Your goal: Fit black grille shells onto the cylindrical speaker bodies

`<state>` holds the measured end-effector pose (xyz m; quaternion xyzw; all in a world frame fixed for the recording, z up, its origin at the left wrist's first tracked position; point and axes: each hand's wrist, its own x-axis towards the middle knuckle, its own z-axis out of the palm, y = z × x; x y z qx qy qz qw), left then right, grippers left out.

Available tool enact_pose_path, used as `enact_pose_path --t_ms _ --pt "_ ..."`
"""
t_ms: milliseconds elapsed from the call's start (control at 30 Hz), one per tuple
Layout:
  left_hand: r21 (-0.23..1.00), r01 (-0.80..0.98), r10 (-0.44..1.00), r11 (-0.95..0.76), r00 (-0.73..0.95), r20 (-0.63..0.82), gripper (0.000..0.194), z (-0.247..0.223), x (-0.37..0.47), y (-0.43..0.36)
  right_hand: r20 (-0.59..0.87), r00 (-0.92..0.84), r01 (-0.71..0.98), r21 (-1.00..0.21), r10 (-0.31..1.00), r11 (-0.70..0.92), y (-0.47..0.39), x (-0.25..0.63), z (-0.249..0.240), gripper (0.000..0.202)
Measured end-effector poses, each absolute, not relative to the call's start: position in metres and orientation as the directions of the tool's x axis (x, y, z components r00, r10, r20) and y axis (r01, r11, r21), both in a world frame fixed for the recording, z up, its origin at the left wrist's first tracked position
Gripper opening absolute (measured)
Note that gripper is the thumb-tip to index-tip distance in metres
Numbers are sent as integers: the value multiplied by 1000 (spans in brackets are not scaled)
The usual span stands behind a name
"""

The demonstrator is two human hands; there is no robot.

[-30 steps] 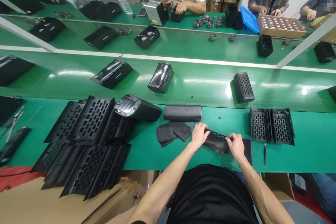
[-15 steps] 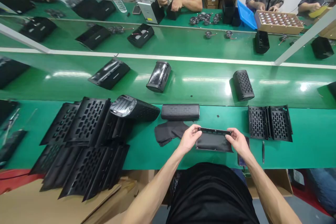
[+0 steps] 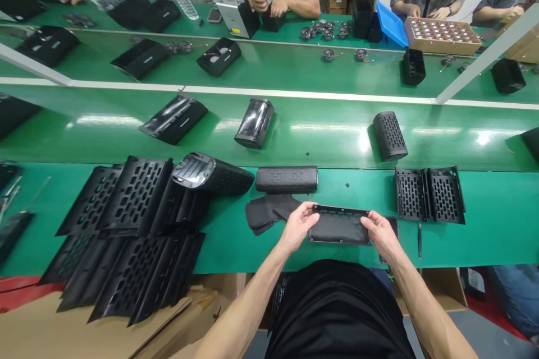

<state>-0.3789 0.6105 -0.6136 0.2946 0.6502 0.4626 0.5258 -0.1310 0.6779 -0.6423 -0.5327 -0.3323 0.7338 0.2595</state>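
Observation:
A black perforated speaker grille point(image 3: 341, 228) is held level over the green bench, its hollow side up and dark mesh cloth lying inside it. My left hand point(image 3: 300, 226) grips its left end, thumb over the rim. At the opposite end my right hand point(image 3: 380, 232) pinches the corner, thumb pressing on the cloth. Folded black cloth pieces point(image 3: 265, 213) lie left of the grille. Behind it rests a long black speaker shell point(image 3: 286, 179). A dark flat object point(image 3: 394, 226) is partly hidden under my right hand.
Stacked grille panels point(image 3: 130, 196) fill the bench's left side, with a speaker housing point(image 3: 213, 173) leaning on them. Two grilles point(image 3: 410, 195) and a slim pen-like tool point(image 3: 420, 241) lie at right. Beyond, housings point(image 3: 255, 122) sit on the green conveyor point(image 3: 328, 140); co-workers sit across it.
Both hands still hold the grille, which has shifted slightly left, its right end a little lower. My left fingers have moved slightly on the rim. The whole view has shifted a little.

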Motion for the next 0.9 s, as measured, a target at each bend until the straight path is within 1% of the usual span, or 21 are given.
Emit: enact_pose_path --t_ms 167,400,533,767,900 --pt "912 -92 864 399 -294 -408 42 -610 -381 612 -598 -295 -67 -766 746 -640 677 -129 -642 50" --pt "885 -232 858 404 -240 -454 47 -601 -384 611 -616 -314 -112 -732 723 -672 678 -131 -633 52" --pt "870 -271 847 411 -238 -474 50 -599 -387 609 -622 -322 -104 -726 714 -680 680 -132 -628 52" --pt "854 -330 840 403 -237 -488 48 -597 -389 605 -615 -326 -105 -732 718 -674 681 -135 -626 52" --pt "868 -313 854 385 -235 -464 48 -594 -390 603 -611 -302 -29 -762 732 -647 680 -135 -628 51"
